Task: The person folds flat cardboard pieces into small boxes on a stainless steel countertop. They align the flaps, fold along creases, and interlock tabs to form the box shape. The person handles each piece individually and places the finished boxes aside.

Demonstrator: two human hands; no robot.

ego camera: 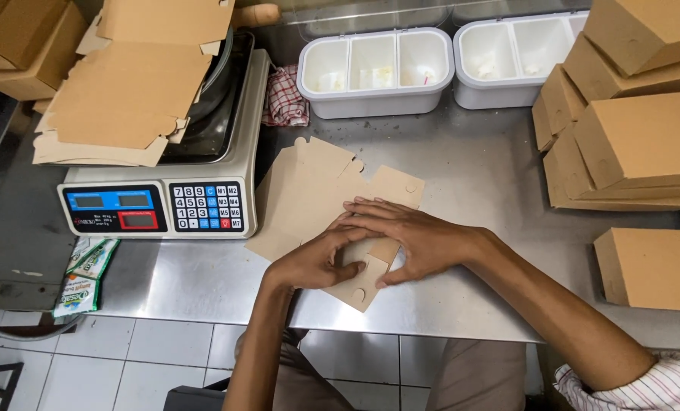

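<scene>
A flat brown cardboard box blank [309, 190] lies on the steel table [469, 167] in front of me. Both hands press on its near corner. My left hand [317, 262] curls its fingers over a flap at the blank's near edge. My right hand [412, 236] lies flat across the same part, fingers spread and pointing left, thumb on the folded flap [367, 278]. The part of the blank under my hands is hidden.
A weighing scale [172, 202] at the left carries a stack of flat blanks [127, 99]. Two white divided tubs [374, 72] [507, 57] stand at the back beside a checked cloth [285, 99]. Folded brown boxes [629, 137] pile up at the right. Green sachets [85, 274] lie at the table's left front edge.
</scene>
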